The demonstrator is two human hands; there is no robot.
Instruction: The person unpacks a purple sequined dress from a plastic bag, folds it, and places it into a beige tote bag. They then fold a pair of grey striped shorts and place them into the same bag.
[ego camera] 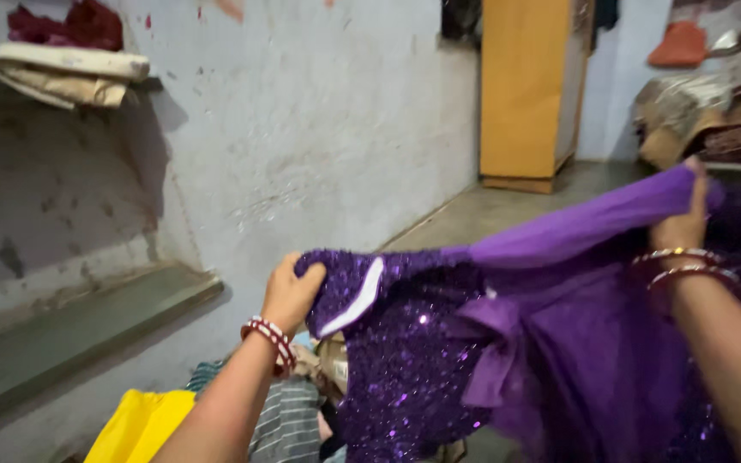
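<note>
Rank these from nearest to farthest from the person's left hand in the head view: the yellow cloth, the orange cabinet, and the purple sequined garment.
1. Purple sequined garment: gripped at its edge by the left hand.
2. Yellow cloth: below the hand, at the lower left by the forearm.
3. Orange cabinet: far back against the wall, upper right of the hand.
</note>
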